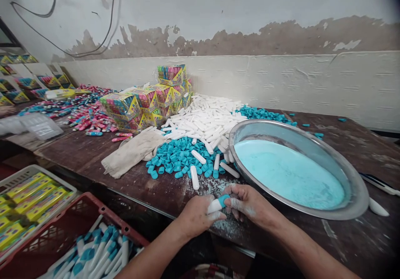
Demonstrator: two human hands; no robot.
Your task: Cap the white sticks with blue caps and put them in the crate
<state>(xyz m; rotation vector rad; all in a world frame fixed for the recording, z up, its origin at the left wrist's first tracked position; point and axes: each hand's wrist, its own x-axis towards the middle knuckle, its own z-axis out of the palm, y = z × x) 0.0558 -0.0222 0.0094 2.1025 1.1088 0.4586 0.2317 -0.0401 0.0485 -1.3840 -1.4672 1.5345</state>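
Observation:
My left hand (195,217) grips a small white plastic tube (214,206) over the table's front edge. At the tube's right end is a blue cap (223,200), pinched by the fingers of my right hand (251,204). How far the cap sits on the tube I cannot tell. Pale powder dusts both hands. Just beyond them lie a pile of loose blue caps (175,156) and a heap of white tubes (203,114). A metal basin (359,200) of light blue powder (287,173) stands to the right of my right hand.
A cloth glove (133,154) lies left of the caps. Behind it are stacked display packs (150,100) and loose pink and blue tubes (90,114). At lower left, a red crate (93,204) holds capped tubes, beside a pale basket (29,168) of yellow boxes. A white-handled tool (379,183) lies right.

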